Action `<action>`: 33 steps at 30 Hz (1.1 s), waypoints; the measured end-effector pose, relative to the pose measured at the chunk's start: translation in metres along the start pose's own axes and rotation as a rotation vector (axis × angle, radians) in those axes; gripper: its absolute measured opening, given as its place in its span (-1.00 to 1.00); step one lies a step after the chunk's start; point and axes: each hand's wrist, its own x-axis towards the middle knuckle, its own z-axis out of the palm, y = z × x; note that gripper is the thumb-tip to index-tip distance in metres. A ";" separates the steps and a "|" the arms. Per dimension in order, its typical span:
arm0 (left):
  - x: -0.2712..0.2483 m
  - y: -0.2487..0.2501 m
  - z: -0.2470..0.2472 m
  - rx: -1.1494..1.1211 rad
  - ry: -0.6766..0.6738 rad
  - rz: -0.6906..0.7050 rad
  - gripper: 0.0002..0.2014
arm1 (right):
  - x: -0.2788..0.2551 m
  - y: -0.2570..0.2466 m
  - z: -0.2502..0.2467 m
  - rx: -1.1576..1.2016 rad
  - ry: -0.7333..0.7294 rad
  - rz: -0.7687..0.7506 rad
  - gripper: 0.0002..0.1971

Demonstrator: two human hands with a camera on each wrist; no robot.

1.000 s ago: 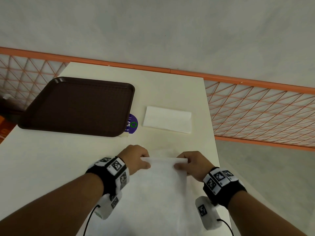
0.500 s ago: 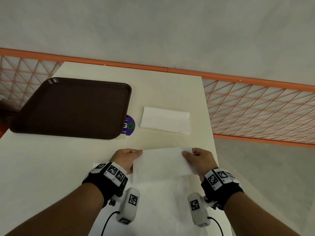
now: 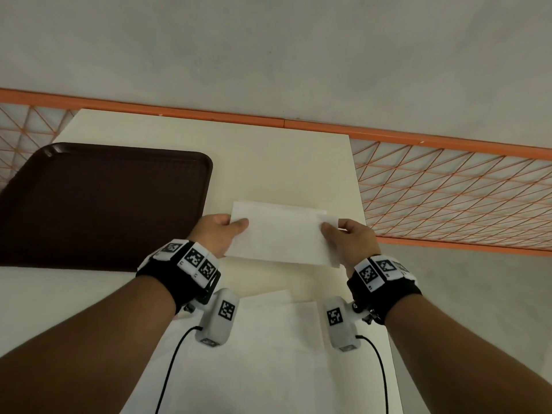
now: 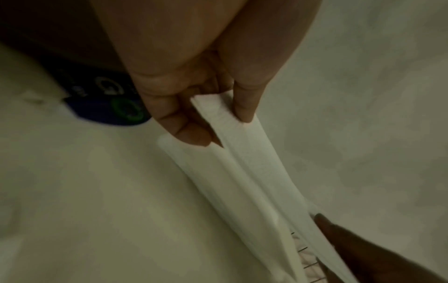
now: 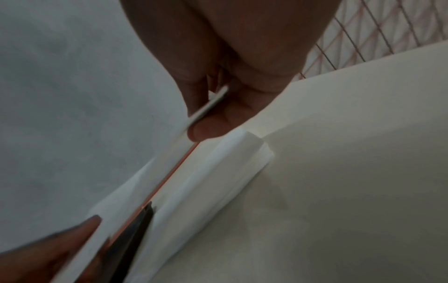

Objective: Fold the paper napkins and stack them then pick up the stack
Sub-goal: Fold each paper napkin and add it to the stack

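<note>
A: Head view: which step?
B: Stacking. Left hand (image 3: 219, 234) and right hand (image 3: 348, 239) each pinch an end of the folded napkin (image 3: 277, 237), held over the napkin lying on the bench (image 3: 280, 162).
A: Next?
B: Line up the edges, lower it, let go.

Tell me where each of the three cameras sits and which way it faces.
Head: worn high, looking down at the table; both forearms, left hand and right hand holding a folded napkin.
Left wrist: looks along the left hand's fingers pinching the napkin.
Right wrist: looks along the right hand's fingers.
All share that held napkin; each wrist view catches the opposite hand.
</note>
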 end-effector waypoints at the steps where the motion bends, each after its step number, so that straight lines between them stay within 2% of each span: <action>1: 0.007 0.004 0.000 0.090 0.024 0.051 -0.82 | 0.006 -0.003 0.001 -0.041 0.006 -0.006 -0.89; 6: 0.036 0.009 0.012 0.394 0.130 0.140 -0.54 | 0.037 -0.003 0.003 -0.233 0.023 -0.031 -0.88; 11: 0.060 0.000 0.017 0.652 0.242 0.203 -0.50 | 0.056 -0.001 0.008 -0.369 0.038 -0.045 -0.84; 16: 0.068 -0.003 0.018 0.777 0.285 0.152 -0.72 | 0.059 -0.004 0.011 -0.490 0.072 -0.069 -0.77; 21: 0.067 -0.002 0.020 0.881 0.327 0.054 -0.45 | 0.051 -0.008 0.011 -0.608 0.143 -0.013 -0.52; 23: 0.066 0.001 0.023 0.968 0.299 0.038 -0.43 | 0.048 -0.010 0.012 -0.725 0.110 0.039 -0.43; 26: 0.061 0.007 0.030 1.052 0.225 0.017 -0.48 | 0.047 -0.011 0.018 -0.894 0.011 0.046 -0.52; 33: 0.043 0.014 0.020 1.160 0.179 0.048 -0.46 | 0.029 -0.015 0.012 -0.922 0.029 0.025 -0.39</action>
